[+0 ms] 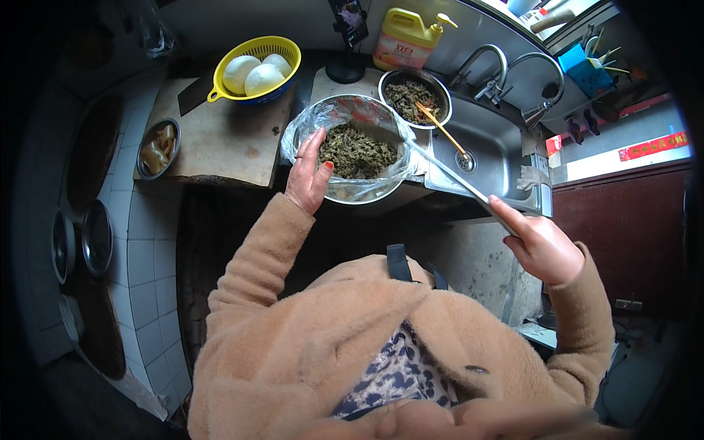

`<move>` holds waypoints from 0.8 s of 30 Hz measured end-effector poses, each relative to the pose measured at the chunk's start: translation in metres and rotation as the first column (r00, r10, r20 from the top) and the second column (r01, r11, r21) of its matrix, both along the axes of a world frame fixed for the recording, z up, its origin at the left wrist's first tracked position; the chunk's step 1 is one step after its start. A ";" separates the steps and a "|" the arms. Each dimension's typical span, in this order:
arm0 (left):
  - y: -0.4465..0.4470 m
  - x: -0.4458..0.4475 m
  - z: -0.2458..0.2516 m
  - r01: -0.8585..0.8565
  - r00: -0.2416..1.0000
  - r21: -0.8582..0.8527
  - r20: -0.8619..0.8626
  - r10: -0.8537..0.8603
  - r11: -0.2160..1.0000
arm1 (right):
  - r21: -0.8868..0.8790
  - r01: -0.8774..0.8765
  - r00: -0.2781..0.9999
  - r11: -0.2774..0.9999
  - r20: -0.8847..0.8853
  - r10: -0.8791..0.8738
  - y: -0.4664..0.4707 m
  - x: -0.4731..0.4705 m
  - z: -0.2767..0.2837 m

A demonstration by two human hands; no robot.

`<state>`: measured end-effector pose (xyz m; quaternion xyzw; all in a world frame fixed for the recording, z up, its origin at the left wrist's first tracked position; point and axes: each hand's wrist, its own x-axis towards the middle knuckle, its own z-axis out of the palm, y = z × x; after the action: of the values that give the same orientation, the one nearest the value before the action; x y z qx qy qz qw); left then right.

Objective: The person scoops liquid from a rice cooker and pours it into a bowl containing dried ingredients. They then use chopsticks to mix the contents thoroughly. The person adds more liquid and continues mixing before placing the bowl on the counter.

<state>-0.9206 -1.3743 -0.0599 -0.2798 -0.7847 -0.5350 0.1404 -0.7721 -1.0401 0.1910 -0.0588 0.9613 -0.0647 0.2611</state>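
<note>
A round basin (pixel 367 202) lined with a clear plastic bag (pixel 300 132) holds dark green chopped leafy vegetables (pixel 357 151). My left hand (pixel 309 179) is at the basin's left edge, fingers stretched and thumb apart, over the bag's rim. Whether it presses on the rim cannot be told. In my right hand (pixel 536 242) is the end of a long metal-handled utensil (pixel 454 177), forefinger laid along the handle. The handle slants up and left across the basin's right rim. Its head lies at the greens and is hard to make out.
A metal bowl (pixel 385 118) of similar greens holds chopsticks (pixel 440 126), beside the sink (pixel 489 148). On the wooden board (pixel 220 146) are a cleaver (pixel 192 96), a yellow colander (pixel 297 55) with white rounded lumps and a small bowl (pixel 175 157). Behind stand a phone holder (pixel 345 71) and pump bottle (pixel 404 41).
</note>
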 end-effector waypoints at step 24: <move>-0.006 0.031 0.015 0.042 0.957 -0.635 -0.197 -0.215 0.772 | -0.131 -0.081 0.980 0.988 -0.192 0.055 0.004 0.003 -0.007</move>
<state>-0.8891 -1.3800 -0.0450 -0.4311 -0.8708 -0.2124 0.1037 -0.7687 -1.0362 0.1842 -0.1153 0.9723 -0.1162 0.1666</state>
